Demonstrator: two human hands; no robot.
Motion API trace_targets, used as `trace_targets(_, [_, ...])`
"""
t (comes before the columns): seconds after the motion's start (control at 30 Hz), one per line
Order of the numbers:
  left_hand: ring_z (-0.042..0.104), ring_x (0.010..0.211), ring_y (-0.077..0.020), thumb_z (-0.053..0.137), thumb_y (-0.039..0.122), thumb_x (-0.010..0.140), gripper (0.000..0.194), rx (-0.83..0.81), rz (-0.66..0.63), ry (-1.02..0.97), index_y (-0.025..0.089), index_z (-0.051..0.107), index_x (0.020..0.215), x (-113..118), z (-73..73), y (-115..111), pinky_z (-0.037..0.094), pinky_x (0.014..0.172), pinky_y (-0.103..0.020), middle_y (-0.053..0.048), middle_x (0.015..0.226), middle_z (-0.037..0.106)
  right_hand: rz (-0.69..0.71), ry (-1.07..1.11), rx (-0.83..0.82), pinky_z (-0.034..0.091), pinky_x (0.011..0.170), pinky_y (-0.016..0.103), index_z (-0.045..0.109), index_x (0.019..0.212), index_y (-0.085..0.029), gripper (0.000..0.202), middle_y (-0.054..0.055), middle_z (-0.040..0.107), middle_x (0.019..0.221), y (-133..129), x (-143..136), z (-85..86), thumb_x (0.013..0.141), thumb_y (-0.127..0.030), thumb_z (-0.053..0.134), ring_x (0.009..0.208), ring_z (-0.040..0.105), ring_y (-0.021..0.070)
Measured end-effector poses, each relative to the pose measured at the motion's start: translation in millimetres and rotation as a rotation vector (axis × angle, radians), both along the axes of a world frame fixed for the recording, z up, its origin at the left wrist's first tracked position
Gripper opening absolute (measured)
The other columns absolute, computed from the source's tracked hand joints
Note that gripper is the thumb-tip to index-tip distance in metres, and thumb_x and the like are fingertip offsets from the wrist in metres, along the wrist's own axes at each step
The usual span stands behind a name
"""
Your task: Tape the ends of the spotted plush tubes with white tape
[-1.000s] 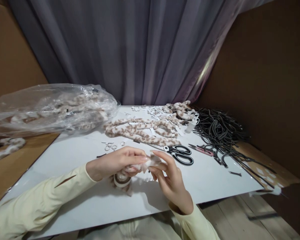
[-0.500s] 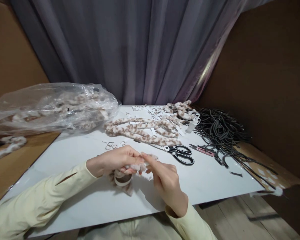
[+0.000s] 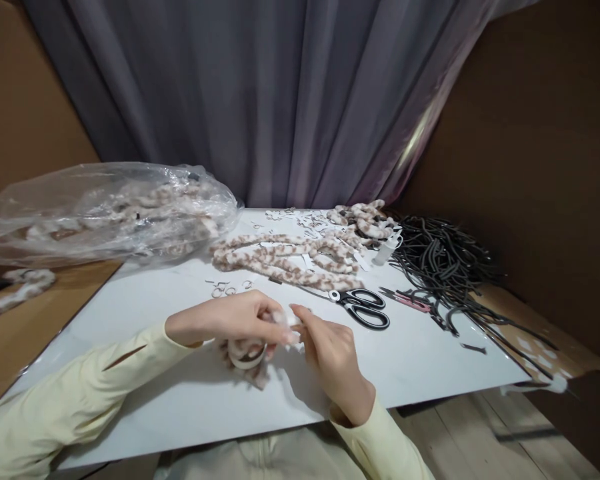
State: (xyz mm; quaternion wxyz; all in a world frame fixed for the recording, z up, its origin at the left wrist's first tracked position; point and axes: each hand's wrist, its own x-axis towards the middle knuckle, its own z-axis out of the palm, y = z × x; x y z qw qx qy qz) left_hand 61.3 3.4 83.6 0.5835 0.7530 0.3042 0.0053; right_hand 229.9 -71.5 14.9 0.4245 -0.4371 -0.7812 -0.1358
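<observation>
My left hand (image 3: pixel 253 321) is closed on a piece of brown-and-white plush fabric (image 3: pixel 253 377), which hangs below it toward the tabletop. A pale ring-shaped band (image 3: pixel 250 362) shows around the plush just under the fingers. My right hand (image 3: pixel 333 357) faces it from the right, thumb and forefinger pinched on a small white end between the two hands. Whether that end belongs to the plush I cannot tell. Just beyond the hands lie black-handled scissors (image 3: pixel 367 310) and several small metal rings (image 3: pixel 225 289).
Plush strips (image 3: pixel 285 260) lie mid-table, with a small clear bottle (image 3: pixel 384 251) beside them. Pink-handled snips (image 3: pixel 410 301) and a heap of black cords (image 3: pixel 440 260) are at the right. A clear plastic bag (image 3: pixel 105 213) of plush pieces fills the back left.
The plush between my fingers has been gathered in, and less of it shows between the hands. My left hand has turned slightly over the band; my right hand has barely shifted.
</observation>
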Motion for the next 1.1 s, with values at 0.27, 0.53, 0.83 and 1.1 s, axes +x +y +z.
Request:
trace_targets(0.27, [0.043, 0.054, -0.0098, 0.046, 0.045, 0.085, 0.033, 0.475, -0.066, -0.005, 0.016, 0.057, 0.074, 4.7, -8.4, -9.5, 0.030, 0.049, -0.019, 0.003, 0.061, 0.051, -0.058, -0.231, -0.230, 0.025, 0.044, 0.025, 0.053, 0.083, -0.016, 0.024, 0.001, 0.056, 0.066, -1.6, -0.7, 9.2, 0.080, -0.002, 0.034, 0.045, 0.045, 0.0121])
trace_targets(0.53, [0.052, 0.051, -0.0096, 0.044, 0.026, 0.084, 0.028, 0.334, 0.006, -0.006, 0.014, 0.054, 0.061, -6.1, 15.2, 3.7, 0.036, 0.050, -0.017, 0.000, 0.058, 0.060, -0.060, -0.604, -0.148, 0.013, 0.044, 0.028, 0.049, 0.080, -0.015, 0.019, 0.003, 0.055, 0.066, 18.0, -5.1, 48.3, 0.081, -0.001, 0.037, 0.047, 0.046, 0.0127])
trace_targets(0.83, [0.036, 0.045, -0.0083, 0.051, 0.044, 0.084, 0.037, 0.256, 0.319, -0.084, 0.017, 0.049, 0.058, -62.3, 16.5, 18.5, 0.027, 0.046, -0.019, 0.003, 0.049, 0.043, 0.072, -0.511, -0.208, 0.018, 0.044, 0.027, 0.051, 0.105, -0.015, 0.021, 0.004, 0.062, 0.076, 31.9, -16.9, 67.3, 0.095, -0.029, 0.038, 0.055, 0.054, 0.0126])
trace_targets(1.1, [0.040, 0.053, -0.0089, 0.051, 0.038, 0.087, 0.035, -0.023, 0.683, -0.398, 0.015, 0.048, 0.061, -124.1, -29.1, 19.4, 0.037, 0.053, -0.018, 0.002, 0.058, 0.045, 0.349, -0.666, -0.557, 0.035, 0.050, 0.024, 0.059, 0.082, -0.019, 0.010, 0.003, 0.055, 0.096, 28.2, -25.8, 35.4, 0.085, -0.029, 0.058, 0.058, 0.053, 0.0099])
